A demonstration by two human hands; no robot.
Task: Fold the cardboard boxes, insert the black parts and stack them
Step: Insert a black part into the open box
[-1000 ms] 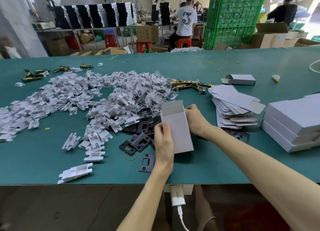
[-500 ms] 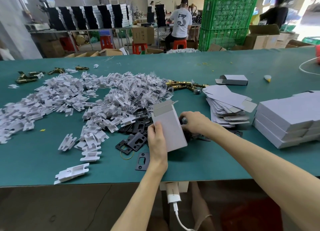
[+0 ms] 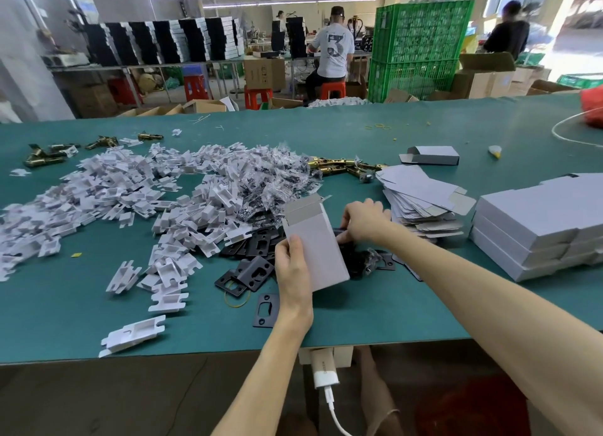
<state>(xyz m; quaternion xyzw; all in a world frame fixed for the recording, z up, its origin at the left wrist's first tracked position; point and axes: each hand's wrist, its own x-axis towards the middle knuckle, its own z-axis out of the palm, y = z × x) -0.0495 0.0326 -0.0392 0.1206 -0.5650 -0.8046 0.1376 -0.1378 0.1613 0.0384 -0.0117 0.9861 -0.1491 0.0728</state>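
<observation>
Biggest risk here is the cardboard box (image 3: 313, 246) getting squashed or slipping. It is only pinched along its near left edge by the left hand (image 3: 292, 266), tilted, with the open flap end pointing away from the body. If a black part gets pushed in at an angle, the flap could be creased or the whole box twisted out of that light grip.

The other thing: the right hand (image 3: 363, 218) is curled down just right of the box, fingers closed around something dark, probably one of the black parts (image 3: 253, 272), though what exactly is held can't be made out since it's hidden behind the box. Bagged pieces are tangled there, so two could easily be dragged up together.

Pose-wise, both forearms are stretched forward over the bench (image 3: 359, 308) edge, left wrist straight, right wrist bent inward toward the box. Finished boxes (image 3: 535, 226) are stacked well to the right of the right hand.
</observation>
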